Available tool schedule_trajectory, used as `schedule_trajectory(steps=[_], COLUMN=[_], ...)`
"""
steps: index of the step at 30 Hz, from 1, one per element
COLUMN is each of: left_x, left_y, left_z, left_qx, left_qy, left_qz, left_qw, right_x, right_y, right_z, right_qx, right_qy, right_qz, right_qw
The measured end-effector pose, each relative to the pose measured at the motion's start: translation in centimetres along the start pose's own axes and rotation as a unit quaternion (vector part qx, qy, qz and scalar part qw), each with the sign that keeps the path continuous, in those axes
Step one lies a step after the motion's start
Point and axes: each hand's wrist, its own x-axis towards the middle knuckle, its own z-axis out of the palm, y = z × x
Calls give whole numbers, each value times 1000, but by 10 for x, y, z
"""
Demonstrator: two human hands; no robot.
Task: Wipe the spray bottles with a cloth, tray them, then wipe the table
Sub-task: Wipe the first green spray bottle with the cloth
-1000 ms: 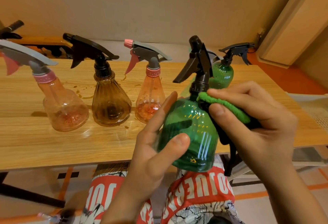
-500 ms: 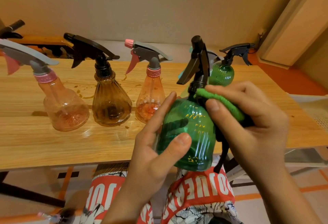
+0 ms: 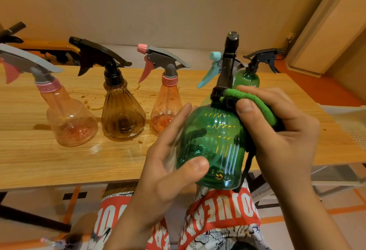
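A bottle with a teal trigger (image 3: 210, 67) stands on the table (image 3: 59, 162), almost wholly hidden behind the green bottle (image 3: 213, 146) in the hands; only its sprayer head shows. Further back, a second green bottle (image 3: 246, 79) is partly covered by the right fingers and the cloth (image 3: 255, 103). At the left edge the sprayer of a pink bottle (image 3: 71, 122) is cut off. A dark strip hanging below the cloth is hard to make out.

The left hand (image 3: 164, 180) comes up from below. Its thumb lies across the lower front of the green bottle and its fingers wrap round the far side, seen dimly through the plastic. That is a closed grip on the body. The right hand (image 3: 281, 140) reaches in from the right with its fingers curled over the cloth, gripping it. The thumb presses the cloth against the bottle's shoulder beside the neck.

The green bottle is upright, off the table, above the lap in front of the near edge. A brown bottle (image 3: 122, 119) and an orange bottle (image 3: 166, 109) stand on the table to the right of the pink one.
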Motion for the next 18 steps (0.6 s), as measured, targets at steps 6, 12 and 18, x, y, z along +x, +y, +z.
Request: schedule_trajectory(steps=[6,12,18], left_x=[3,4,3], left_y=[-2,0,-3], left_z=[5,7,15], left_qx=[-4,12,24], left_qy=[18,69,74], left_qz=[0,35,35], left_qw=[1000,997,996], right_x=[-3,-21,-17], right_y=[4,0,9], right_z=[3,6,7], right_qx=[14,-11,-12], right_qy=[8,-7,31], right_qz=[13,-80,-53], right_qw=[1000,997,998])
